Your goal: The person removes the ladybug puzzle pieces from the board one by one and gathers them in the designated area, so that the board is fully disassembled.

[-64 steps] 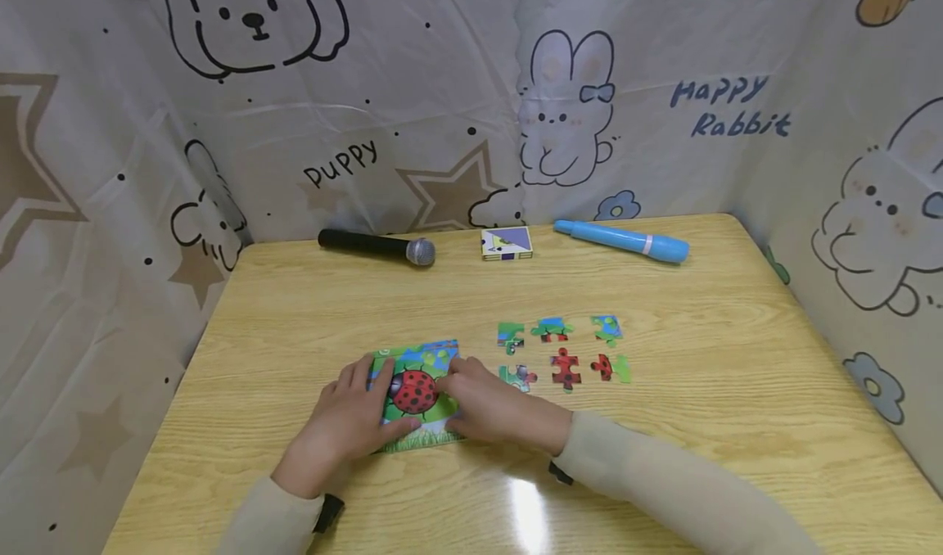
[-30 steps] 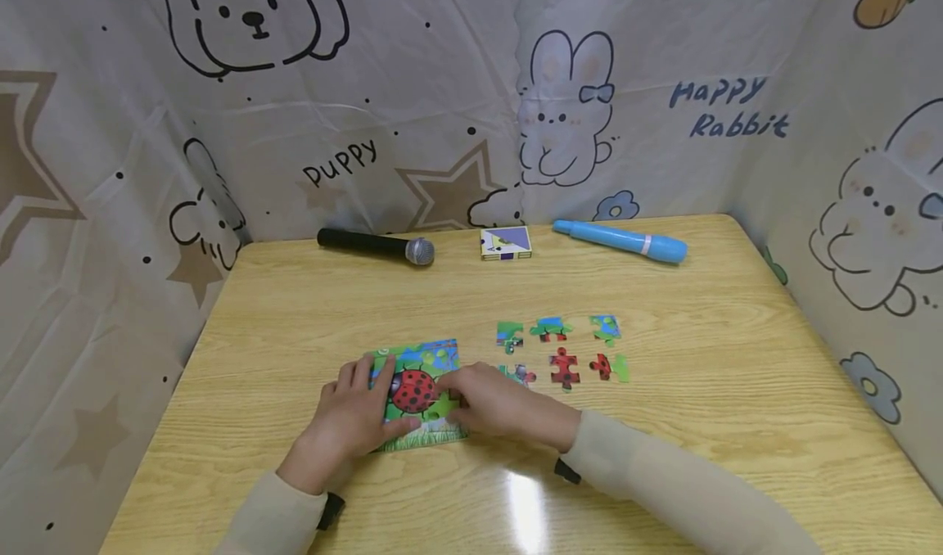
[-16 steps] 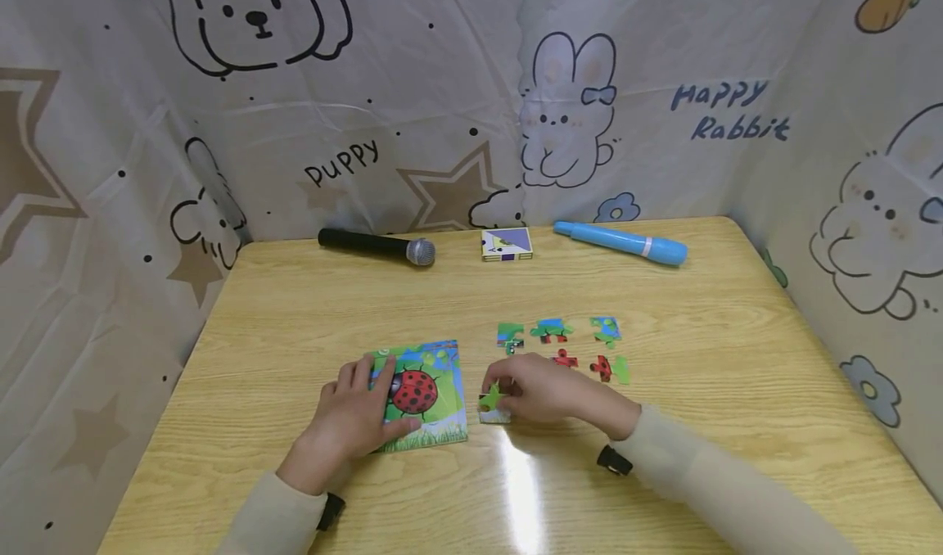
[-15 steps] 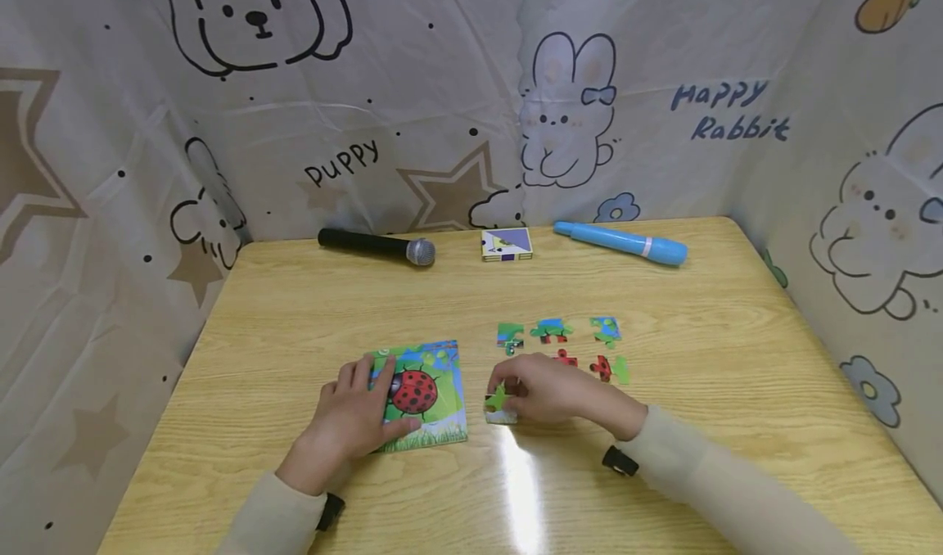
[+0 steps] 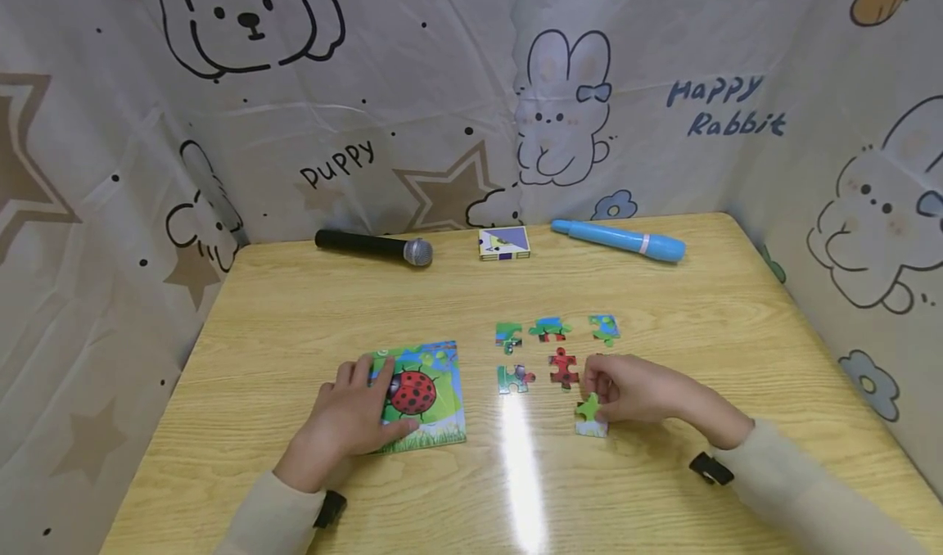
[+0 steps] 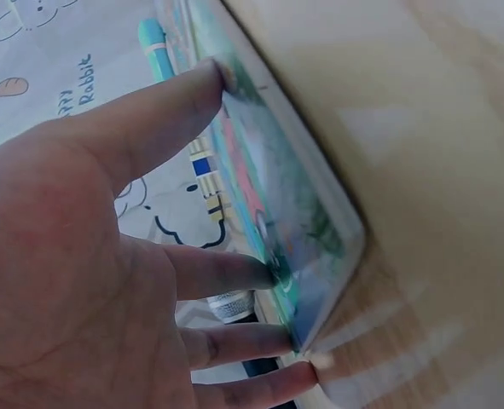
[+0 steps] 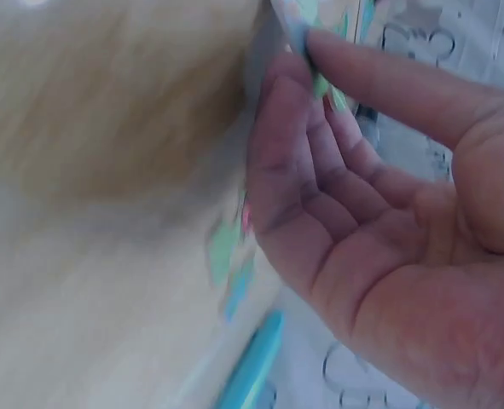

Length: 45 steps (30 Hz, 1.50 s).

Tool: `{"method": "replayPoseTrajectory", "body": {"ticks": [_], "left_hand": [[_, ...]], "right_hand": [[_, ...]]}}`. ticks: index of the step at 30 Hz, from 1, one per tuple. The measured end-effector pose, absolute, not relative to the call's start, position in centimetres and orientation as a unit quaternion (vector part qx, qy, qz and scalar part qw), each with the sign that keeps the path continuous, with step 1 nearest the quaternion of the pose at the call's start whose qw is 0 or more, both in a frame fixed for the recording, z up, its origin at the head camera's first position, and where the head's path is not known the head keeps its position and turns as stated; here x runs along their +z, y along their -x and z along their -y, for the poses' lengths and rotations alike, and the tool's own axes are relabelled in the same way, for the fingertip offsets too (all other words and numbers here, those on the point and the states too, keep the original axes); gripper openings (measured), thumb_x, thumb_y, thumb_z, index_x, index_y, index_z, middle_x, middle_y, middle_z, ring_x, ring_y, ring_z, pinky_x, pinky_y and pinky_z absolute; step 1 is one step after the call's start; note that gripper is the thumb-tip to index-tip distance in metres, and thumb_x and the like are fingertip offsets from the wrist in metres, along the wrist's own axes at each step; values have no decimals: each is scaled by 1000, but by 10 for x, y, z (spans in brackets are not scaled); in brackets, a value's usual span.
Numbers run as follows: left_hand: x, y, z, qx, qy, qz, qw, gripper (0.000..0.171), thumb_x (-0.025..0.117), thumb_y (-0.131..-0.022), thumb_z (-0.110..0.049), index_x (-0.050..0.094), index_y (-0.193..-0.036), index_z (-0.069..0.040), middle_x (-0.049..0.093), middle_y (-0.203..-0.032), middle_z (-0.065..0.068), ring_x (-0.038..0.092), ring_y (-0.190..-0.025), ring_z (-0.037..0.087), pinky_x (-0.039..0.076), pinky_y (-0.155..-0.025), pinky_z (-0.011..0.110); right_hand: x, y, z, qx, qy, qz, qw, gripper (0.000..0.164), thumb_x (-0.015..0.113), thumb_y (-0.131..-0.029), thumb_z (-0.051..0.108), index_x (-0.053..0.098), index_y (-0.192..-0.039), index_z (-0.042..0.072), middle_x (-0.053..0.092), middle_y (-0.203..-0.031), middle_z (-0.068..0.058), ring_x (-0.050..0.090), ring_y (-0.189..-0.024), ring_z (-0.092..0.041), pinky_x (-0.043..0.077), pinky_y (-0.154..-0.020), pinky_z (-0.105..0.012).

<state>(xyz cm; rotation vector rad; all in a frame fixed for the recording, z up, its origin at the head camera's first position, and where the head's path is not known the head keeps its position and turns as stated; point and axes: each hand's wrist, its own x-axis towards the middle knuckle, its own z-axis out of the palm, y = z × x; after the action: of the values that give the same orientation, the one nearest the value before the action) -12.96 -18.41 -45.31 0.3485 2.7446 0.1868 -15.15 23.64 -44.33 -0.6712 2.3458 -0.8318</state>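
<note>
My left hand (image 5: 345, 412) rests on the left side of a square ladybug puzzle board (image 5: 460, 403), fingers spread over its printed picture. In the left wrist view the thumb (image 6: 170, 111) and fingers touch the board's face and edge. To the right, my right hand (image 5: 633, 387) pinches a green and pale-blue puzzle piece (image 5: 592, 429) between thumb and fingers, close over the table. In the right wrist view only part of that puzzle piece (image 7: 296, 30) shows at the fingertips. Beside this hand lie a red spotted puzzle piece (image 5: 564, 369) and a ladybug-head puzzle piece (image 5: 513, 379).
Farther back is a row of three puzzle pieces: left (image 5: 508, 336), middle (image 5: 549, 329) and right (image 5: 604, 327). Along the table's back edge lie a black microphone (image 5: 364, 245), a playing-card box (image 5: 504, 244) and a light-blue stick-shaped object (image 5: 619, 239). A printed curtain surrounds the table.
My right hand has lifted the green and pale-blue puzzle piece off the board's lower right and carried it rightward, in front of the loose pieces. My left hand has stayed on the board.
</note>
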Motion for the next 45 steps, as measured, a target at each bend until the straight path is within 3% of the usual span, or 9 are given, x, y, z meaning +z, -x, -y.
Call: {"method": "replayPoseTrajectory", "body": {"ticks": [9, 17, 24, 30, 40, 45], "left_hand": [[-448, 131, 182, 73, -119, -971, 192, 104, 71, -90, -66, 33, -164, -4, 32, -161, 28, 37, -142, 50, 48, -97, 72], [-446, 129, 179, 87, -111, -972, 189, 113, 69, -85, -77, 34, -164, -4, 31, -163, 28, 37, -145, 52, 44, -102, 74], [-446, 129, 181, 84, -109, -972, 191, 131, 74, -71, -87, 31, -165, -7, 31, -164, 27, 36, -145, 50, 43, -105, 73], [-445, 128, 181, 81, -117, -970, 196, 140, 82, -63, -85, 30, -165, -4, 30, -163, 28, 36, -144, 50, 41, -106, 75], [-445, 129, 188, 94, -136, -966, 197, 137, 84, -65, -81, 29, -166, -6, 29, -164, 27, 35, -145, 51, 39, -108, 77], [-447, 134, 203, 114, -152, -962, 194, 121, 80, -76, -75, 30, -167, -13, 34, -164, 22, 36, -146, 47, 41, -109, 73]], "right_hand": [[-435, 155, -273, -254, 231, -891, 298, 26, 82, -87, 4, 59, -97, 12, 61, -81, 3, 52, -71, -6, 44, -62, -22], [-437, 155, -273, -236, 230, -900, 286, 25, 83, -86, 5, 61, -96, 13, 60, -79, 5, 51, -70, -4, 44, -64, -21], [-434, 154, -268, -218, 213, -911, 278, 25, 85, -84, 4, 63, -92, 14, 61, -76, 5, 52, -69, -6, 44, -64, -22], [-434, 156, -266, -193, 196, -921, 275, 30, 89, -81, 7, 61, -90, 13, 60, -74, 4, 52, -68, -9, 42, -61, -24], [-434, 155, -268, -178, 194, -929, 259, 30, 89, -79, 7, 60, -85, 13, 58, -73, 3, 49, -66, -10, 40, -60, -25], [-435, 155, -268, -176, 199, -930, 256, 29, 89, -79, 8, 60, -83, 14, 57, -72, 4, 48, -65, -9, 39, -60, -24]]}}
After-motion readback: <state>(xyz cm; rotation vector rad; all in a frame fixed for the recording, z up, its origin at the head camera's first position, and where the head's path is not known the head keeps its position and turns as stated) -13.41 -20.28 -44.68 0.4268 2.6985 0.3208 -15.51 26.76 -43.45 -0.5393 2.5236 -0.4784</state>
